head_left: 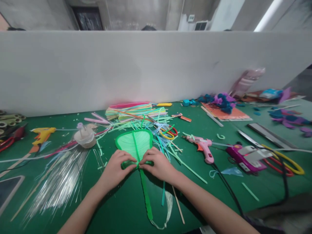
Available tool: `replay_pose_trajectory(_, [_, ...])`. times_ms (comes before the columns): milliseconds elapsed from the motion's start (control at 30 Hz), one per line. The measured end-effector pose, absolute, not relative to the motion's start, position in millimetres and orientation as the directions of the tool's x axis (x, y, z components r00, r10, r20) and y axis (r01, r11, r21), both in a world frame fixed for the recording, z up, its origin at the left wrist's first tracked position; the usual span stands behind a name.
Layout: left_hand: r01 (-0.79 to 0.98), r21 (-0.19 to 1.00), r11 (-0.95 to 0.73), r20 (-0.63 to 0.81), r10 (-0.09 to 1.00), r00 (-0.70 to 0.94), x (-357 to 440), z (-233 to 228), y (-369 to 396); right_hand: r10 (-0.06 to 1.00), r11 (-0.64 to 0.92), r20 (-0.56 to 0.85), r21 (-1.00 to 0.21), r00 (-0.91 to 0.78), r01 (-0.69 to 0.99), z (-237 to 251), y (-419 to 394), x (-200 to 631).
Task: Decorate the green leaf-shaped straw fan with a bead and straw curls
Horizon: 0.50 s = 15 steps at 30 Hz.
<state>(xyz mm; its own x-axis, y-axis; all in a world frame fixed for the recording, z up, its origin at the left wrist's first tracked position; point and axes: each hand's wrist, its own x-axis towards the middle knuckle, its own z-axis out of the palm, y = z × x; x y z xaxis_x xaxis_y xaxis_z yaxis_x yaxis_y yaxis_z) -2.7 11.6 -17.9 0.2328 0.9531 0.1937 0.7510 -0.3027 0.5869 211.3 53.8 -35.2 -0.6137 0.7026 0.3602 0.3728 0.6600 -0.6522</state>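
Pinching the base of a green leaf-shaped fan (135, 143), the left hand (117, 169) and right hand (158, 164) hide its lower edge. Each grip grasps the rim. Clear strips (58, 182) on the bench (219, 191) are blurred.

Left hand (116, 168), right hand (158, 164) side by side, palms down, fingers pinching.

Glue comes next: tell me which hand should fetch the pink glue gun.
Probably the right hand: the pink glue gun lies on its side. The left hand can press the green leaf.
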Motion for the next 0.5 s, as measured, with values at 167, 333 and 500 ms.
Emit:
replay_pose_trajectory(167, [0.754, 0.580, -0.309, 0.178, 0.951, 0.253, 8.6, -25.8, 13.4, 0.700, 0.668, 0.368, -0.641, -0.612, 0.379, -39.9, 56.5, 210.8])
replay_pose_trajectory(333, [0.754, 0.579, -0.310, 0.170, 0.950, 0.260, 8.0, -26.2, 13.6, 0.703, 0.656, 0.342, -0.649, -0.624, 0.385, -40.0, 56.9, 213.1])
replay_pose_trajectory(500, [0.756, 0.588, -0.288, 0.209, 0.957, 0.201, 0.4, -20.4, 11.5, 0.746, 0.603, 0.318, -0.695, -0.585, 0.392, -30.5, 56.7, 221.1])
